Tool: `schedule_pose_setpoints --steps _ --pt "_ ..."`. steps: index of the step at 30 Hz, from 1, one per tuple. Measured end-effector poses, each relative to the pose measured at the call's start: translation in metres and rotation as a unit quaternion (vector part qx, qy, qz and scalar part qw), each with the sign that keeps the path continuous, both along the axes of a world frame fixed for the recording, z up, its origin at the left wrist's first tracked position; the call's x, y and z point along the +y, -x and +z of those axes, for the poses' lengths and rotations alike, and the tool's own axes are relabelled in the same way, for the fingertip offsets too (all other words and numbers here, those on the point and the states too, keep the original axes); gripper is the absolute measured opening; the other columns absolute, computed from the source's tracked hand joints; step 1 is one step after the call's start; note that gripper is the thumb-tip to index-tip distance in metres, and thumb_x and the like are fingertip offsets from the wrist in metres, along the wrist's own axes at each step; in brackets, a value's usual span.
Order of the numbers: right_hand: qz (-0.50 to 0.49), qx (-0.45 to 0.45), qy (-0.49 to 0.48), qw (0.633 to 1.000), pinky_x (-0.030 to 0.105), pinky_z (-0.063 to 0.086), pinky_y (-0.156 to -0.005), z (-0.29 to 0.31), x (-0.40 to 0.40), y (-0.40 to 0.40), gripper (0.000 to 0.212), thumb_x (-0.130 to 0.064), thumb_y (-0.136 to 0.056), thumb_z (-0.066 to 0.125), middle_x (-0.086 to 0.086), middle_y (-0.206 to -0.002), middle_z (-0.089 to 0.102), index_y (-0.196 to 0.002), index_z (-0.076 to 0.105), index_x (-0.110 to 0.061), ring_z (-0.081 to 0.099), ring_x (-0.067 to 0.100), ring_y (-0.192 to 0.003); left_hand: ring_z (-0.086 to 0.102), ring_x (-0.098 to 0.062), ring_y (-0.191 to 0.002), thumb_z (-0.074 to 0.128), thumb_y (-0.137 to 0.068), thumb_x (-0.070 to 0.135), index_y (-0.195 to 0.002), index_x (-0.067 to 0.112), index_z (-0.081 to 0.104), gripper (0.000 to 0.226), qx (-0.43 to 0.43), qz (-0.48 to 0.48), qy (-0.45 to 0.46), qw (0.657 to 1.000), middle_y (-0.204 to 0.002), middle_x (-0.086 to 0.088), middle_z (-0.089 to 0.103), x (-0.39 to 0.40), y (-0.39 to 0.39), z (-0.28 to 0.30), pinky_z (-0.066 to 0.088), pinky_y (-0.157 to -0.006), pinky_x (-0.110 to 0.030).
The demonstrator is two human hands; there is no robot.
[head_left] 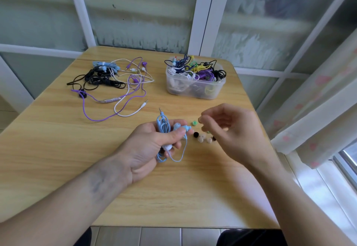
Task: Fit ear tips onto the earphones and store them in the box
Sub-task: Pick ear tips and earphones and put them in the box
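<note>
Left hand: your left hand (154, 145) is palm up, fingers curled round a bundled light blue earphone (164, 127); your thumb presses one earbud, its bare nozzle pointing right.
Cable: loops of it hang below your palm, and the plug sticks up past your fingers.
Right hand: your right hand (228, 127) hovers just right of the earbud, fingers bent and thumb near forefinger; whether they pinch a tip is too blurred to tell.
Ear tips: a green ear tip (194, 123) lies between your hands; black and beige ear tips (202, 139) sit in a small cluster under your right fingers.
Box: the clear plastic box (193, 89) stands at the far right, full of coiled earphones.
Loose pile: tangled black, purple, white and blue earphones (112, 79) lie far left.
Surface: a light wooden table (58, 149).
Room: frosted window panels (139, 9) behind, a pale curtain (318, 110) to your right.
</note>
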State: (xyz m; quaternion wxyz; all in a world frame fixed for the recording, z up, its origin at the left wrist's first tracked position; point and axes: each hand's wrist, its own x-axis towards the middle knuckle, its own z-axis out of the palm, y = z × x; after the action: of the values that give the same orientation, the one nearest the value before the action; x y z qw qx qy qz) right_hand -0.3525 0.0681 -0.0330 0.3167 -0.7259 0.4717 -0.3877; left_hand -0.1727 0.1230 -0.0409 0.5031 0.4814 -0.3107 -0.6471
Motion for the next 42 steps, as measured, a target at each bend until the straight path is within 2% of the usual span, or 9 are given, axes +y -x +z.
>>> schedule_pose_setpoints --steps 4,10,16,21,27,30,33,37,42 --pt "0.074 -0.157 -0.100 0.980 0.022 0.053 -0.062 0.003 0.017 -0.003 0.017 -0.012 -0.081 0.077 0.007 -0.077 0.075 -0.096 0.071 -0.011 0.067 0.012 -0.062 0.050 -0.008 -0.053 0.070 -0.070 0.014 -0.098 0.010 0.066 0.029 -0.001 0.001 0.025 1.000 -0.069 0.001 0.063 0.001 0.002 0.001 0.032 -0.046 -0.021" --pt "0.077 -0.246 -0.144 0.955 0.022 0.053 -0.060 -0.001 0.020 -0.008 0.023 -0.012 -0.068 0.076 0.012 -0.076 0.075 -0.088 0.072 -0.002 0.067 0.016 -0.061 0.049 -0.010 -0.050 0.069 -0.069 0.019 -0.098 0.009 0.067 0.030 -0.054 0.014 0.091 0.994 -0.059 0.002 0.059 0.004 0.004 0.001 0.037 -0.048 -0.021" --pt "0.071 -0.257 -0.166 0.949 0.026 0.057 -0.066 0.000 0.022 -0.010 0.022 -0.009 -0.065 0.078 0.012 -0.081 0.076 -0.084 0.073 -0.002 0.071 0.021 -0.065 0.052 -0.013 -0.055 0.072 -0.070 0.024 -0.095 0.014 0.071 0.027 -0.114 0.040 0.132 0.984 -0.070 -0.004 0.063 0.005 0.002 -0.002 0.040 -0.051 -0.023" --pt "0.082 -0.266 -0.208 0.938 0.032 0.060 -0.075 0.001 0.024 -0.009 0.016 -0.010 -0.068 0.077 0.015 -0.088 0.076 -0.084 0.077 -0.008 0.074 0.028 -0.076 0.051 -0.013 -0.056 0.070 -0.084 0.011 -0.093 0.014 0.072 0.010 -0.154 0.070 0.163 0.972 -0.068 -0.006 0.062 0.005 0.001 -0.005 0.041 -0.051 -0.022" --pt "0.078 -0.269 -0.219 0.935 0.031 0.060 -0.068 0.001 0.023 -0.011 0.021 -0.008 -0.065 0.077 0.017 -0.085 0.076 -0.085 0.072 -0.003 0.074 0.026 -0.075 0.049 -0.008 -0.049 0.068 -0.086 0.007 -0.093 0.009 0.070 0.008 -0.165 0.073 0.187 0.966 -0.056 -0.001 0.058 0.006 0.002 -0.006 0.040 -0.053 -0.014" --pt "0.083 -0.262 -0.214 0.937 0.030 0.059 -0.068 0.000 0.022 -0.012 0.025 -0.008 -0.065 0.078 0.016 -0.085 0.076 -0.089 0.073 -0.006 0.074 0.025 -0.075 0.049 -0.007 -0.048 0.068 -0.086 0.009 -0.093 0.010 0.070 0.008 -0.170 0.075 0.184 0.965 -0.056 0.001 0.059 0.007 0.003 -0.006 0.040 -0.052 -0.014" --pt "0.096 -0.234 -0.199 0.947 0.031 0.060 -0.071 0.000 0.022 -0.010 0.021 -0.011 -0.064 0.079 0.016 -0.085 0.076 -0.085 0.078 -0.008 0.072 0.025 -0.072 0.048 -0.007 -0.047 0.068 -0.086 0.010 -0.094 0.011 0.071 0.008 -0.169 0.075 0.178 0.966 -0.056 -0.002 0.057 0.007 0.003 -0.006 0.039 -0.051 -0.015" --pt "0.113 -0.207 -0.178 0.955 0.030 0.059 -0.068 0.000 0.020 -0.007 0.017 -0.012 -0.064 0.080 0.015 -0.078 0.075 -0.081 0.078 -0.008 0.067 0.025 -0.065 0.047 -0.008 -0.048 0.068 -0.087 0.010 -0.091 0.014 0.072 0.007 -0.173 0.063 0.186 0.965 -0.060 -0.005 0.058 0.007 0.001 -0.005 0.039 -0.052 -0.015" --pt "0.153 -0.186 -0.191 0.952 0.037 0.061 -0.074 0.004 0.019 -0.001 0.017 -0.011 -0.068 0.078 0.019 -0.084 0.075 -0.084 0.077 -0.005 0.073 0.032 -0.075 0.049 -0.011 -0.054 0.066 -0.088 0.007 -0.086 0.020 0.069 0.013 -0.211 0.045 0.188 0.958 -0.061 0.003 0.061 0.007 0.001 -0.008 0.042 -0.055 -0.019"
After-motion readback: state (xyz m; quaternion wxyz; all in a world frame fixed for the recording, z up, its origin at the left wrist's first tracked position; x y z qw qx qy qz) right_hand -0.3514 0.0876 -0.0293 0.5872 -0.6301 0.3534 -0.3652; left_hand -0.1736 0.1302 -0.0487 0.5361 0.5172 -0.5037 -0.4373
